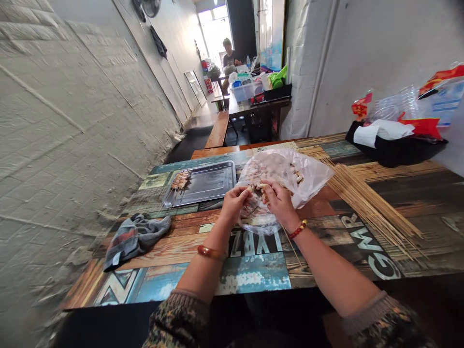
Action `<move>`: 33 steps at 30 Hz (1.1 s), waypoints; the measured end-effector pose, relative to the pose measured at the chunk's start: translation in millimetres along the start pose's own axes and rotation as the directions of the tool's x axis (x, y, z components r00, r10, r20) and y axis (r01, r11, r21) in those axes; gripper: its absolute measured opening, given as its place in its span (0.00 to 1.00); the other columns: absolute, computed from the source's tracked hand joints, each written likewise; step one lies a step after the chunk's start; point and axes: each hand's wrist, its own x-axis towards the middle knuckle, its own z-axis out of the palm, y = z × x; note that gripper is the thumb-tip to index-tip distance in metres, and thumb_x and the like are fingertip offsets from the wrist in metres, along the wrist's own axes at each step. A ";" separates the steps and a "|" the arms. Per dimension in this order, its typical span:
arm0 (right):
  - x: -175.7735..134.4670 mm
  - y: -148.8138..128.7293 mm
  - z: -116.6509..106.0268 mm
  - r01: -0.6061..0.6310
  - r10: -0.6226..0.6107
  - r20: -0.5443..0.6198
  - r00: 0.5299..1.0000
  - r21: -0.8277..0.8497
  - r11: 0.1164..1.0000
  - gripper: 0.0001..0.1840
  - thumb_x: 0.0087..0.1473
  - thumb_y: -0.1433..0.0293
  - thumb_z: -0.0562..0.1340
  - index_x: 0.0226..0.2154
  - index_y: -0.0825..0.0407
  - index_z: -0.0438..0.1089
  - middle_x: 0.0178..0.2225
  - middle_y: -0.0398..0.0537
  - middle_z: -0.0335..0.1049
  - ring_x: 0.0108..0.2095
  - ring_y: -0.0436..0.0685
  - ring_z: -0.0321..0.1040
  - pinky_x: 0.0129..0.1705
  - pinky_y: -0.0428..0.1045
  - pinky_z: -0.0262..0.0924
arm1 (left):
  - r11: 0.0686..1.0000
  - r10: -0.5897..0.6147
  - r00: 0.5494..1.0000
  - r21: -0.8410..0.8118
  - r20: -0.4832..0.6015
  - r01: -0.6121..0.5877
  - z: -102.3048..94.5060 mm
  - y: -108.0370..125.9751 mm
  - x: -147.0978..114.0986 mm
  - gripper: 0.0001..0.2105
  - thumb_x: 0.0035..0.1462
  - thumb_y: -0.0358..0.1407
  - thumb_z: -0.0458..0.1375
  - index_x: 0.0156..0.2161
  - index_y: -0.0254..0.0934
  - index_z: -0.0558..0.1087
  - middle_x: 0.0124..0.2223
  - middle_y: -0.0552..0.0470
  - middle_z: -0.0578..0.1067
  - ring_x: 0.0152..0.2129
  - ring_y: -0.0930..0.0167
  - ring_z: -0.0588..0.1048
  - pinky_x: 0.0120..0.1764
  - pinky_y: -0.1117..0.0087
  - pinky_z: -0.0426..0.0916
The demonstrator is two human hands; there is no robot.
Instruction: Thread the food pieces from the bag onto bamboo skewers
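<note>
Over a clear plastic bag [311, 169] spread on the table, my two hands work close together. My left hand [235, 202] is closed, thumb and fingers pinching a small piece of pale meat. Closed around a bamboo skewer [292, 247] is my right hand [280, 202]; the skewer's lower end sticks out below the wrist, and meat shows at the fingertips. Cut meat pieces [268, 166] lie on the bag beneath and beyond my hands. To the left, a metal tray [213, 186] holds several finished meat skewers [180, 180] at its left end.
Many loose bamboo skewers [373, 208] lie fanned out at the right. A grey cloth [137, 237] rests at the front left. A black container [395, 147] with plastic packaging stands at the back right. Farther off, a person [229, 55] sits behind another table [241, 107].
</note>
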 end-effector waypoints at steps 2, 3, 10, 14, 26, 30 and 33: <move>-3.8 -2.6 4.1 -0.051 0.046 0.087 0.995 0.054 0.997 0.22 0.60 0.58 0.50 0.47 0.54 0.67 0.22 0.43 0.68 0.20 0.51 0.66 0.23 0.46 0.61 | 0.979 -0.072 0.997 -0.189 0.015 0.073 -8.0 2.2 -7.0 0.15 0.41 0.41 0.67 0.32 0.32 0.74 0.26 0.52 0.75 0.19 0.78 0.69 0.25 0.76 0.64; -6.0 -4.2 6.4 -0.074 0.064 0.135 0.989 0.072 0.995 0.22 0.60 0.57 0.51 0.46 0.54 0.68 0.22 0.42 0.68 0.20 0.51 0.65 0.22 0.46 0.60 | 0.965 -0.089 0.996 -0.246 0.022 0.092 -11.1 2.6 -9.9 0.16 0.40 0.41 0.68 0.32 0.31 0.75 0.26 0.51 0.75 0.20 0.78 0.70 0.27 0.75 0.66; -18.8 -13.0 19.4 -0.021 0.060 0.336 0.940 -0.117 0.993 0.20 0.60 0.61 0.51 0.48 0.54 0.69 0.19 0.40 0.64 0.20 0.50 0.63 0.22 0.45 0.57 | 0.950 -0.052 0.995 -0.310 -0.084 0.023 -19.0 -4.0 -19.2 0.14 0.38 0.38 0.69 0.32 0.33 0.76 0.25 0.54 0.76 0.21 0.78 0.72 0.29 0.75 0.67; -19.7 -11.8 22.5 -0.025 0.079 0.326 0.942 -0.168 0.986 0.21 0.60 0.62 0.51 0.49 0.55 0.69 0.19 0.41 0.64 0.20 0.51 0.62 0.23 0.45 0.57 | 0.958 -0.028 0.995 -0.287 -0.097 -0.001 -21.2 -5.4 -21.9 0.13 0.41 0.38 0.68 0.33 0.32 0.76 0.25 0.54 0.75 0.20 0.78 0.71 0.27 0.76 0.65; -21.4 -11.1 22.5 -0.059 0.117 0.339 0.934 -0.176 0.983 0.22 0.61 0.63 0.51 0.53 0.55 0.66 0.19 0.40 0.63 0.20 0.50 0.61 0.25 0.46 0.56 | 0.974 -0.007 0.995 -0.226 -0.097 -0.016 -23.8 -1.4 -22.8 0.13 0.42 0.38 0.67 0.32 0.31 0.75 0.24 0.54 0.74 0.19 0.78 0.69 0.26 0.76 0.64; -22.1 -11.2 22.6 -0.057 0.118 0.335 0.935 -0.187 0.981 0.21 0.60 0.64 0.51 0.51 0.54 0.67 0.19 0.40 0.63 0.20 0.50 0.61 0.25 0.46 0.55 | 0.988 0.028 0.996 -0.148 -0.090 -0.042 -24.1 -0.6 -23.9 0.12 0.43 0.39 0.66 0.31 0.31 0.75 0.23 0.54 0.74 0.19 0.77 0.69 0.26 0.75 0.64; -22.6 -10.9 23.2 -0.064 0.130 0.331 0.935 -0.202 0.977 0.21 0.60 0.63 0.51 0.51 0.55 0.67 0.19 0.40 0.63 0.20 0.50 0.61 0.24 0.46 0.55 | 0.993 0.053 0.995 -0.097 -0.080 -0.061 -24.0 -1.0 -24.8 0.12 0.44 0.39 0.65 0.31 0.30 0.75 0.22 0.54 0.73 0.19 0.77 0.69 0.26 0.75 0.63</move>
